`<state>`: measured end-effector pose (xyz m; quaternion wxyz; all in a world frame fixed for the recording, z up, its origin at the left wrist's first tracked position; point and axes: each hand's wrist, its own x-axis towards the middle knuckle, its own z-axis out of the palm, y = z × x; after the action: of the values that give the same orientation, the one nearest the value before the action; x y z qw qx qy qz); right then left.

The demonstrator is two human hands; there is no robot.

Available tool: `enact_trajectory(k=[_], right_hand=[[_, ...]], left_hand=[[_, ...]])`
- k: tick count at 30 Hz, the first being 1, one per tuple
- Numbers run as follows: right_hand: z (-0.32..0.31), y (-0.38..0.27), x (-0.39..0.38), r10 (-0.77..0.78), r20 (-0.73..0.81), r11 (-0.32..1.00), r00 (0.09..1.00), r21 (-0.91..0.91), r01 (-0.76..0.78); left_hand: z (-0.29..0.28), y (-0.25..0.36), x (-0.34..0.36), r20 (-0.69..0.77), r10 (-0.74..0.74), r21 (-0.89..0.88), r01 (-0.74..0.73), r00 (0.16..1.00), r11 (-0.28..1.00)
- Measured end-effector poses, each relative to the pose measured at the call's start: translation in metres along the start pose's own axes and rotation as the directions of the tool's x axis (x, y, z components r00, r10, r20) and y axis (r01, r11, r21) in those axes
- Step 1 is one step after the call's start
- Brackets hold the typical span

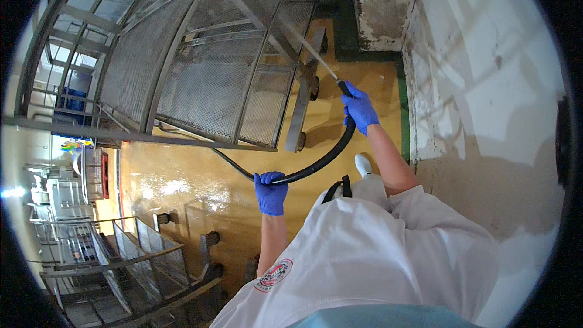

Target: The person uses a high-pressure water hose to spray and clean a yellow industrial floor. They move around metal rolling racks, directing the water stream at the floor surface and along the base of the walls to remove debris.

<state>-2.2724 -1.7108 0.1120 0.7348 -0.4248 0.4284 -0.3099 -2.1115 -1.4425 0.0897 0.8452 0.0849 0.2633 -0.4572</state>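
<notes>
A black hose (327, 159) curves between my two blue-gloved hands. My right hand (359, 108) is closed around its nozzle end, and a thin jet of water (308, 50) shoots from the tip toward the upper left. The jet reaches the metal mesh rack cart (212, 79), whose wire panels and frame fill the upper left. Further back along the hose, my left hand (270, 193) is wrapped around it with the knuckles up. From there the hose runs off, thinner, to the left under the cart's lower rail.
Caster wheels (314, 88) stand under the cart. A second metal rack (139, 261) on wheels is at the lower left. A stained white wall (486, 85) rises close on my right. The yellow floor (176, 176) is wet and shiny. A blue container (74, 103) shows at the far left.
</notes>
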Motion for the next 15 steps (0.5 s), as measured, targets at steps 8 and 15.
enact_trajectory(k=[8,15], right_hand=[[-0.026,-0.015,0.06,-0.11,0.035,0.991,0.993,-0.078,0.113],[-0.059,0.043,0.094,0.028,-0.193,0.999,0.981,0.03,-0.023]], left_hand=[[0.033,-0.034,0.026,-0.059,0.087,0.046,-0.085,0.994,0.995],[0.021,-0.043,0.05,-0.135,0.107,0.096,-0.095,0.985,0.991]])
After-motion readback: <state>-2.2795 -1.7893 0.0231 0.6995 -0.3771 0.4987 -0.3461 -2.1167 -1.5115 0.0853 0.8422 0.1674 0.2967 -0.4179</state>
